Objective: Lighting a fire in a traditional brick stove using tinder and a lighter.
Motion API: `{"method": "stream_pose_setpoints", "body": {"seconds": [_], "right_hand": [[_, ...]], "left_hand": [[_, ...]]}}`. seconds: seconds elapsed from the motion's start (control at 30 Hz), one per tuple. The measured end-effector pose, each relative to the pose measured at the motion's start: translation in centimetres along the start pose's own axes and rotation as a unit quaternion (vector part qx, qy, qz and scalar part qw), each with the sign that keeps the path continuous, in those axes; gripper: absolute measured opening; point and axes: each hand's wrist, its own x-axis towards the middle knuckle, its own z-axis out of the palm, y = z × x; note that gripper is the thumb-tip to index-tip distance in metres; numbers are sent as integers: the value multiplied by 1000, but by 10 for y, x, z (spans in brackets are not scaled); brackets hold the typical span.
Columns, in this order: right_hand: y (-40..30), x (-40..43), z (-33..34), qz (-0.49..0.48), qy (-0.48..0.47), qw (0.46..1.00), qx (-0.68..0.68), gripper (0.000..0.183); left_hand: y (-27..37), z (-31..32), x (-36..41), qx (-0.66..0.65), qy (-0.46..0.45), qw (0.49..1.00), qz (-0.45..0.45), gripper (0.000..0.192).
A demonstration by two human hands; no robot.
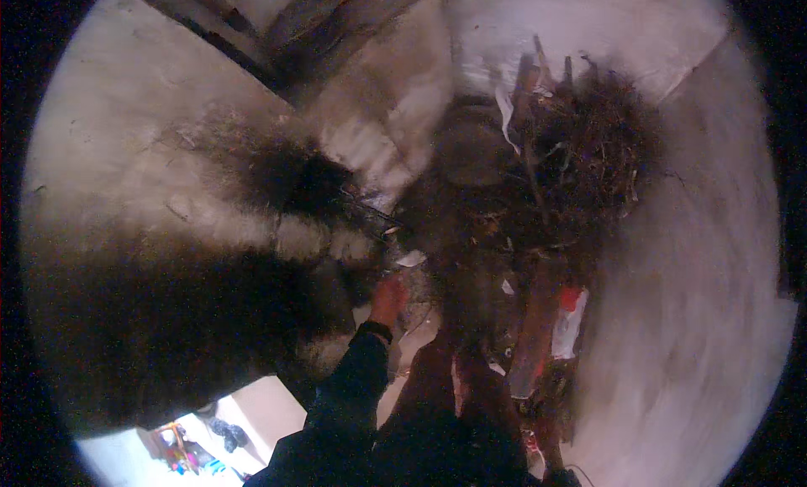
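Note:
In the dim head view my left hand point(388, 296) reaches forward near the middle, a dark band around its wrist and a dark sleeve behind it. Just beyond the fingers lies a pale scrap point(411, 258); whether they touch it is too blurred to tell. Thin dark sticks point(372, 211) run toward that spot from the upper left. My right hand is not in view. Right of my legs is a white and red packet or paper point(567, 326) beside a reddish-brown board-like thing point(528, 335).
A heap of twigs and brush point(605, 134) stands against the pale wall point(687, 285) at the right, beside a round dark object point(476, 149). A sooty wall point(157, 190) fills the left. A bright opening at lower left shows colourful items point(183, 452).

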Motion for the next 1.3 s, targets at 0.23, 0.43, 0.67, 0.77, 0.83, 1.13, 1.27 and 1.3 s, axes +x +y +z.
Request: {"method": "stream_pose_setpoints", "body": {"seconds": [0.23, 0.43, 0.67, 0.77, 0.83, 1.13, 1.27, 1.3], "right_hand": [[-20, -2, -29, -26, -34, 994, -103, 30], [-8, -41, -80, -328, -31, 844, -424, 30], [16, -88, -119, 165, -65, 977, -115, 28], [18, -103, -105, 156, -102, 974, -128, 28], [24, -122, -100, 162, -112, 971, -136, 29], [37, -156, -81, 91, -166, 973, 131, 40], [-47, -112, -48, 27, -85, 994, -60, 36], [-78, -107, -39, 5, -66, 996, -61, 35]], "left_hand": [[8, -2, 67, -40, 30, 999, 15, 25], [55, 2, 88, 173, 68, 978, 91, 23], [62, 49, 147, 138, 120, 978, 97, 34], [93, 17, 180, 270, -10, 938, 216, 39], [91, 0, 202, 431, -173, 814, 350, 40], [69, 6, 243, 724, -33, 642, 248, 31], [33, 72, 167, 645, 14, 703, 297, 26], [25, 92, 131, 636, 4, 707, 309, 25]]}}
